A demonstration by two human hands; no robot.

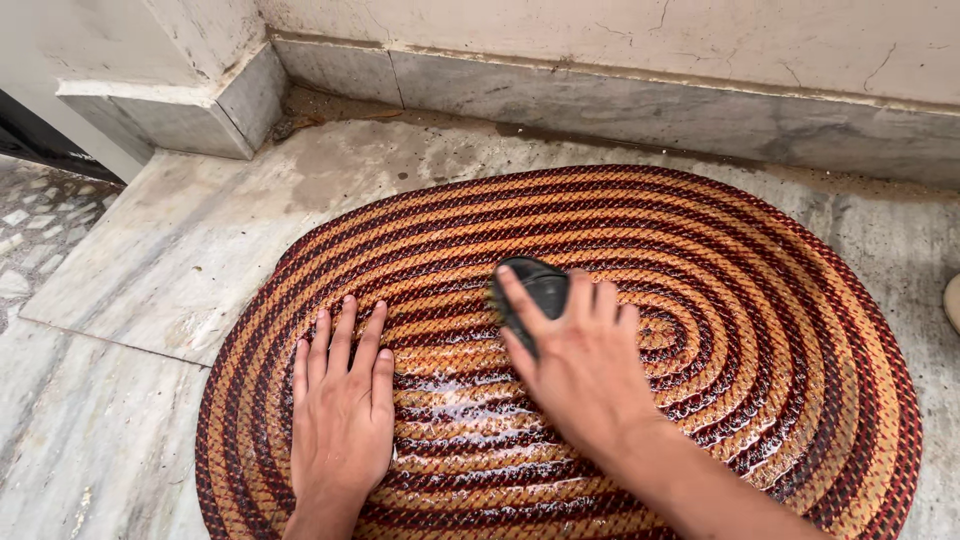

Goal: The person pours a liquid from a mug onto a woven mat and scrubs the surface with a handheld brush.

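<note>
An oval braided mat (760,300) with dark red and orange rings lies flat on a wet marble floor. Its middle looks wet and soapy. My right hand (580,365) grips a black scrubbing brush (540,285) and presses it onto the mat near the centre. My left hand (342,405) lies flat on the mat's left part, palm down, fingers together and stretched out, holding nothing.
A grey marble skirting (640,105) and a cream wall run along the far side. A stepped stone corner block (170,110) stands at the upper left. A patterned tile floor (35,225) lies lower at far left.
</note>
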